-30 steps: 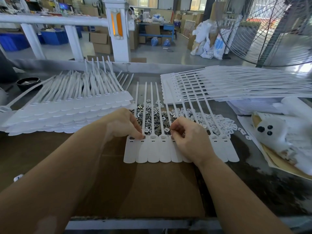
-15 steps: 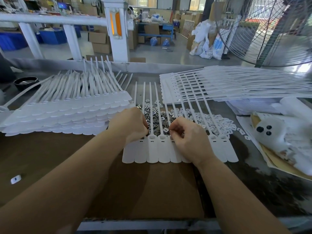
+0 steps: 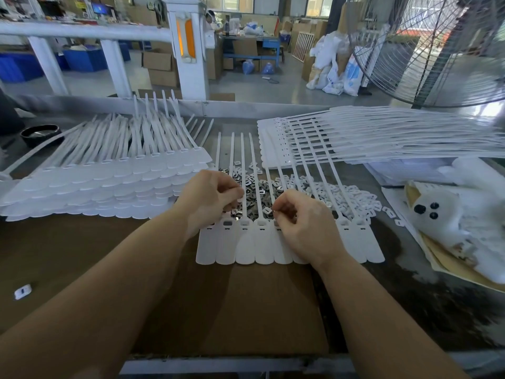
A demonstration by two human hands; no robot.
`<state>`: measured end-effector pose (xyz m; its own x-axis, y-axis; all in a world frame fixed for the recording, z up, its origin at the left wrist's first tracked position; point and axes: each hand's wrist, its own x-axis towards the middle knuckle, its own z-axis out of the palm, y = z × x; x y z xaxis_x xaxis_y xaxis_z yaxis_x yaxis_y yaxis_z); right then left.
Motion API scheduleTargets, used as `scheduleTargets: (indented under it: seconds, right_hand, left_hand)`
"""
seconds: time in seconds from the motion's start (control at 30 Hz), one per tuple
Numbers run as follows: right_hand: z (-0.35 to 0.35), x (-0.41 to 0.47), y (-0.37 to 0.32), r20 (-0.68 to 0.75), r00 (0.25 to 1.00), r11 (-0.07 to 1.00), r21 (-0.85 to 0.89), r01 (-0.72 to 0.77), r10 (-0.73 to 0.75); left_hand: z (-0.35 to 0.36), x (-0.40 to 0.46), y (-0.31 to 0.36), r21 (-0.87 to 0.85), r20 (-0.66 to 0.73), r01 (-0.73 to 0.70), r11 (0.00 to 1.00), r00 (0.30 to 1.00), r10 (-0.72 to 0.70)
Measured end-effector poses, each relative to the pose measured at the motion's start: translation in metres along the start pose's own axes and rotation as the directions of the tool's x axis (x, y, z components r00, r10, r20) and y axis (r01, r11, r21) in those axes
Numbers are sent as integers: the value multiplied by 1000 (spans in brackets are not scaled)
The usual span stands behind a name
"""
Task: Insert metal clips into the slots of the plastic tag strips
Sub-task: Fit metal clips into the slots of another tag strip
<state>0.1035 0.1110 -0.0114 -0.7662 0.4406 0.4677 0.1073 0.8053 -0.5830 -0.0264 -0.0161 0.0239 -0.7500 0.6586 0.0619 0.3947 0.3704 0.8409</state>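
Tag strips (image 3: 262, 242), white and joined side by side in a flat row, lie in front of me on a brown cardboard sheet (image 3: 246, 310), their broad rounded ends toward me and their thin tails running away across the table. My left hand (image 3: 210, 198) sits at the left end of the row with its fingers curled down over the slotted heads; a small metal clip (image 3: 234, 213) shows at its fingertips, touching the strip there, though I cannot tell for sure whether I am pinching it or only pressing it. My right hand (image 3: 303, 225) rests on the middle of the row, thumb and forefinger nipped together on another metal clip (image 3: 267, 211) just above the heads. Between and beyond my hands lies a heap of loose metal clips (image 3: 252, 187), partly under the tails, and next to it on the right a heap of small white plastic pieces (image 3: 352, 195). A layered stack of strips (image 3: 109, 184) sits to my left and another stack (image 3: 382, 138) lies far right, tails pointing right. One stray white piece (image 3: 22, 291) lies alone on the cardboard near my left forearm.
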Motion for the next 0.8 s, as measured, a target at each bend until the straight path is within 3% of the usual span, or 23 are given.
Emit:
scheduleTargets:
  seconds: [0.17, 0.3, 0.53, 0.7, 0.8]
  right_hand:
    - [1, 0, 0, -5, 1000, 1000, 0, 1, -1]
    - [1, -1, 0, -20, 1000, 999, 26, 18, -18]
    - [-1, -1, -2, -16, 1000, 995, 96, 25, -24]
    - [-1, -1, -1, -25, 1000, 998, 70, -5, 6]
    - [0, -1, -1, -38, 999, 999, 52, 1, 1]
  left_hand:
    - [-2, -5, 3, -192, 82, 45, 980, 996, -29]
    - [4, -7, 5, -224, 135, 18, 975, 991, 13]
    - [18, -7, 8, -230, 87, -31, 973, 995, 52]
    - [19, 3, 10, -212, -39, 34, 977, 998, -44]
    - [27, 9, 16, -243, 0, 45, 969, 999, -46]
